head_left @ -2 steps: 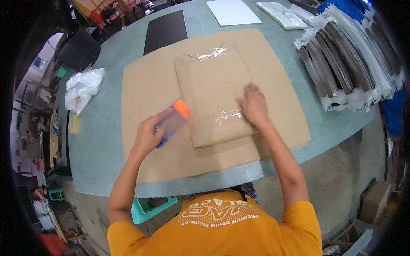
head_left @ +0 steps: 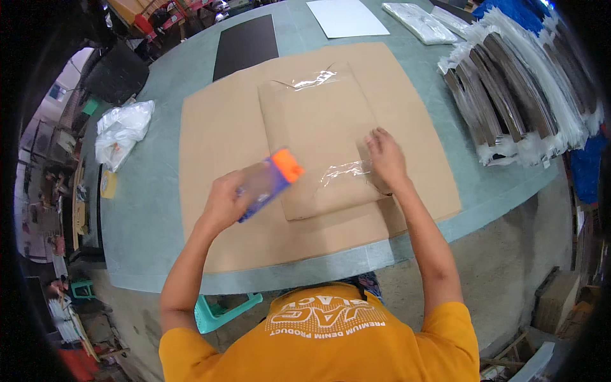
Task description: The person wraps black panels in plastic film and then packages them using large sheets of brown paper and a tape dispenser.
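A flat parcel wrapped in brown paper (head_left: 318, 127) lies on a larger sheet of brown cardboard (head_left: 219, 140). Strips of clear tape shine across its far end (head_left: 315, 79) and near end (head_left: 347, 170). My left hand (head_left: 226, 198) is closed round a tape dispenser (head_left: 270, 181), blue-purple with an orange front, held just over the parcel's left near side and a little blurred. At the parcel's right edge, beside the near tape strip, is my right hand (head_left: 388, 162). Its fingers are curled and pressed together; whatever they may pinch is hidden.
On the green table (head_left: 153, 235) stand plastic-wrapped stacks of dark sheets (head_left: 509, 89) at right. A black board (head_left: 245, 48), a white sheet (head_left: 347, 18) and clear plastic packs (head_left: 419, 22) lie at the back. Plastic bags (head_left: 124, 130) and a tape roll (head_left: 109, 184) are at left.
The tape dispenser has moved slightly right in my left hand. My right hand has shifted a little right, its fingers drawn closer together.
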A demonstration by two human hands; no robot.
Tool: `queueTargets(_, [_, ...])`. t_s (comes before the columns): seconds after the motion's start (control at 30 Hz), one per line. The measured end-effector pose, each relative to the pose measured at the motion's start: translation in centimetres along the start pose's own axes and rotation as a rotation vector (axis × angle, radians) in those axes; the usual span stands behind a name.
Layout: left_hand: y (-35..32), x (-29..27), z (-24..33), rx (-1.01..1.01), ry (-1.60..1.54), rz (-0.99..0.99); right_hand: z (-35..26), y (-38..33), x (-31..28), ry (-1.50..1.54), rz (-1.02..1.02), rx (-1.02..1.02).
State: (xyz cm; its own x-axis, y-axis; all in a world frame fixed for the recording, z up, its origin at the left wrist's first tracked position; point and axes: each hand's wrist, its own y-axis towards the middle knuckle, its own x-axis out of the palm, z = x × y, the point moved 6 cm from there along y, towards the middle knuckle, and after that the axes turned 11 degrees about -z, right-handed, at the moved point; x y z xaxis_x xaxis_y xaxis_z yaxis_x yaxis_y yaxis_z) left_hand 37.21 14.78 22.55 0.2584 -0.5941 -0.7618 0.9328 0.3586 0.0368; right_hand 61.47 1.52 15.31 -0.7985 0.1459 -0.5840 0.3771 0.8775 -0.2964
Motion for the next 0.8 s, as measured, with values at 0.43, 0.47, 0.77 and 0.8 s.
queueTargets(0.43, [8.0,5.5,12.3,0.281,0.052,-0.422,3.1,-4.3,-3.5,0.906,0.075,-0.03])
queueTargets(0.47, [8.2,5.8,11.9,0.267,0.058,-0.455,4.9,-3.9,-3.8,0.82,0.106,0.019])
queueTargets(0.77, [7.8,6.5,4.5,-0.075,0.198,-0.657,11.5,-3.3,-3.0,-0.174,0.664,-0.021])
queueTargets(0.8, [7.8,6.6,4.3,-0.062,0.175,-0.648,9.7,-4.2,-3.8,-0.327,0.833,-0.031])
